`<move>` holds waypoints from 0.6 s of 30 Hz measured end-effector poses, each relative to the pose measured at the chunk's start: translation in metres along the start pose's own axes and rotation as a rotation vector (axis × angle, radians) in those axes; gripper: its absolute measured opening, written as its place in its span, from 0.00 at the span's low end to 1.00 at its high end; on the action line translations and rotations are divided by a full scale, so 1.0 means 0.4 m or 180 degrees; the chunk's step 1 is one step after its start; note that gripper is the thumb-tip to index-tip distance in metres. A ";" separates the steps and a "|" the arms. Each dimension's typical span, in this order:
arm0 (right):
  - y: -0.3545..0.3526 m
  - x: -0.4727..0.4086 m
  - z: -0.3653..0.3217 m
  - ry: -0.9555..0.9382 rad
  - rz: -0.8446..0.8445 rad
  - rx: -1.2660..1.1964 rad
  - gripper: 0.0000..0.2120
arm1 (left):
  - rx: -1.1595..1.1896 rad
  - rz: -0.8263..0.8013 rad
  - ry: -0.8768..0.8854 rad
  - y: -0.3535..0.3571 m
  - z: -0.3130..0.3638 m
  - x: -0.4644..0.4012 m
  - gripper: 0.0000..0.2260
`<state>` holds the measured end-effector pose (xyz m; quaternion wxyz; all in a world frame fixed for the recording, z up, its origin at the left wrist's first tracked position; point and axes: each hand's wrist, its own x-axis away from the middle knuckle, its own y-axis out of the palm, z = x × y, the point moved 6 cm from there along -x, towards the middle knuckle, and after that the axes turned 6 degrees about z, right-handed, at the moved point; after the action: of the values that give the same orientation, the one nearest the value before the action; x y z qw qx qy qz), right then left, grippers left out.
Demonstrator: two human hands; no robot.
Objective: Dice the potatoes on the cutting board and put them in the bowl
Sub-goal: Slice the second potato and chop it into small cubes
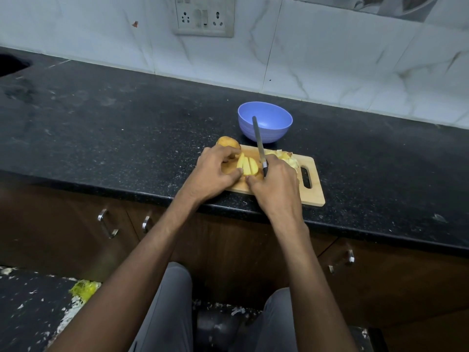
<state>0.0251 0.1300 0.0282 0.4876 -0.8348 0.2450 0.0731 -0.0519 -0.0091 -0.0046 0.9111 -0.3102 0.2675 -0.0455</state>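
Note:
A wooden cutting board (313, 189) lies at the counter's front edge. On it a potato cut into long slices (246, 165) sits between my hands. My left hand (215, 171) holds the slices together from the left, its fingers curled round them. My right hand (275, 184) grips a knife (258, 138), and the blade points away over the board toward the blue bowl (265, 124). A whole unpeeled potato (227, 142) lies at the board's far left corner. Cut pieces (289, 158) are heaped behind my right hand. The bowl looks empty.
The black stone counter (127, 128) stretches to the left, with a sink edge (12, 64) at the far left. A tiled wall with a socket panel (204, 17) stands behind. Cabinet handles (107, 223) hang below the counter.

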 end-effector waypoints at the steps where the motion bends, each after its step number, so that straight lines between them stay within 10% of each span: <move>1: 0.012 -0.001 -0.004 -0.0043 -0.0013 0.0002 0.21 | -0.0007 -0.0007 0.0042 -0.001 0.003 0.000 0.20; 18: 0.078 -0.066 -0.036 -0.0161 0.0422 0.0289 0.14 | -0.0334 0.0529 0.0034 -0.018 0.002 0.000 0.07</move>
<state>-0.0146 0.1140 0.0209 0.5251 -0.7916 0.2904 0.1151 -0.0508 -0.0145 0.0001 0.8928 -0.3340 0.2992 0.0427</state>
